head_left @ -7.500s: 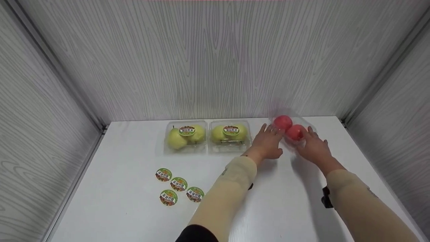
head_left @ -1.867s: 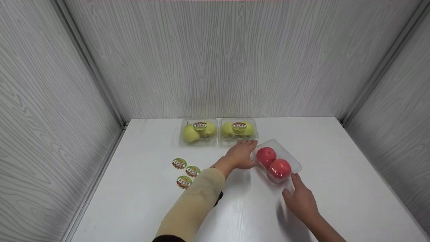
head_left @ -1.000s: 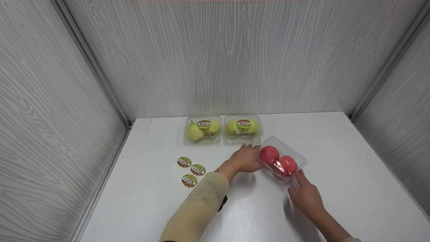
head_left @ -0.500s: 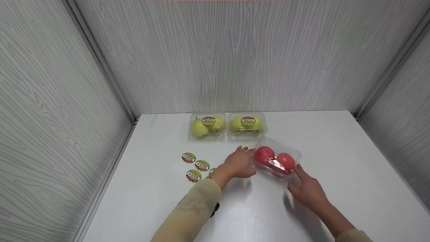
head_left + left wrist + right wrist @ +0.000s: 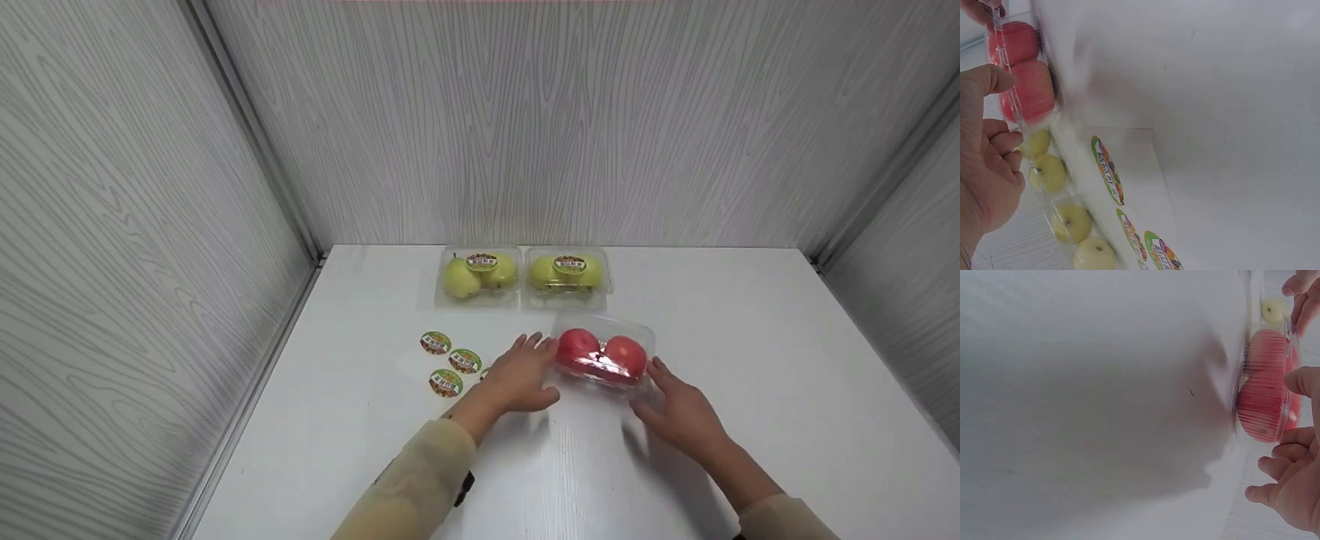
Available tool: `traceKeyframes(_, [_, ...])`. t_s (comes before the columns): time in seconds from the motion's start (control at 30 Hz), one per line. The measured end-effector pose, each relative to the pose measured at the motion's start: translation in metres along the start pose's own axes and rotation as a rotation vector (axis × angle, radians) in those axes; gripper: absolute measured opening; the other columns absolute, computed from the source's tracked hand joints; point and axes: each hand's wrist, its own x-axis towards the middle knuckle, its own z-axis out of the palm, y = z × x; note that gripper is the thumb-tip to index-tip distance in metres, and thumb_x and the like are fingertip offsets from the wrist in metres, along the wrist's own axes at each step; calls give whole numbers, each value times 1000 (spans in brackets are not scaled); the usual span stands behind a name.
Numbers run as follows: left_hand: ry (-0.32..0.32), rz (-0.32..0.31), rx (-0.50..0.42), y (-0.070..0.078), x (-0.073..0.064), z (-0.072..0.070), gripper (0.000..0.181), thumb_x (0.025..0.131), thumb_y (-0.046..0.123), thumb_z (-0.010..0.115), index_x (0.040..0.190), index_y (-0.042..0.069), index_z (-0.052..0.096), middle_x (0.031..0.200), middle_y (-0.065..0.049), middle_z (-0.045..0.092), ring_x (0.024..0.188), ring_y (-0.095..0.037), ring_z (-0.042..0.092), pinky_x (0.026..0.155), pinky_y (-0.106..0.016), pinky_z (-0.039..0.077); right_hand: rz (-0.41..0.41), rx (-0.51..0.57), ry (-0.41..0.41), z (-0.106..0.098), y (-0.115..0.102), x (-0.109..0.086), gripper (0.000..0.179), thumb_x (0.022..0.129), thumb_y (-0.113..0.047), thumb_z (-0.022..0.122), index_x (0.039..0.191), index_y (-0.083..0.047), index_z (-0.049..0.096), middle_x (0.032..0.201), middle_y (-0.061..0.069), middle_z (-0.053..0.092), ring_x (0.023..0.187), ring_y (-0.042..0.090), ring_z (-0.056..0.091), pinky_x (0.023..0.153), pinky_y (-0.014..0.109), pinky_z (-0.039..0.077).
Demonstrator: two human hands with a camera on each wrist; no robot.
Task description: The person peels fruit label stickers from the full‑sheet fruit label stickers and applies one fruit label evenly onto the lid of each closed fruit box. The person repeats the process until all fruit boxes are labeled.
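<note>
In the head view, a clear plastic fruit box [image 5: 604, 319] holding two red apples [image 5: 625, 355] sits on the white table, with no label visible on it. My left hand [image 5: 517, 379] is at its left side, fingers extended along the edge. At the right end is my right hand [image 5: 679, 412], its fingertips touching the corner. Both wrist views show a thumb against the rim: the left thumb [image 5: 999, 79] and the right thumb [image 5: 1303, 381]. The left hand's other fingers bend loosely; the right hand's spread apart. Neither hand visibly wraps round the box.
Behind stand two clear boxes of yellow-green pears, a left box [image 5: 480, 300] and a right box [image 5: 568, 301], each with a round label on top. Several round fruit stickers [image 5: 465, 361] lie left of my left hand. A grey wood-grain panel [image 5: 562, 150] rises at the back.
The apple box has come from the back right toward the table's middle and turned to lie nearly parallel with the pear boxes. Both hands have moved with it, and the view has shifted.
</note>
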Motion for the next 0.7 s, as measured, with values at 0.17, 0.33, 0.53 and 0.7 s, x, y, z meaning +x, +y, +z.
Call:
traceKeyframes(0.17, [12, -20, -45, 2, -11, 6, 83, 93, 38, 64, 163, 2, 37, 166, -12, 43, 159, -29, 29, 129, -38, 15, 0, 13, 1, 3, 2, 3, 76, 101, -31, 70, 160, 5, 39, 165, 26, 36, 146, 51, 42, 113, 65, 40])
traceKeyframes(0.33, [29, -55, -81, 1, -24, 14, 84, 92, 38, 65, 163, 2, 37, 166, -13, 43, 158, -29, 30, 129, -37, 16, -20, 16, -4, 9, 2, 9, 75, 100, -30, 69, 160, 4, 40, 164, 26, 38, 145, 50, 43, 114, 63, 40])
traceKeyframes(0.53, [45, -74, -93, 2, -33, 16, 84, 93, 38, 65, 163, 1, 37, 164, -14, 45, 157, -29, 33, 129, -38, 15, -19, 48, -19, 11, -1, 15, 77, 100, -31, 69, 161, 3, 38, 165, 25, 37, 148, 49, 41, 116, 63, 38])
traceKeyframes(0.7, [60, -79, -88, 5, -32, 15, 84, 92, 38, 64, 163, 0, 38, 163, -15, 46, 156, -30, 35, 129, -39, 16, -15, 55, -22, 7, 1, 20, 78, 100, -30, 69, 163, 2, 35, 166, 24, 36, 149, 48, 40, 116, 63, 37])
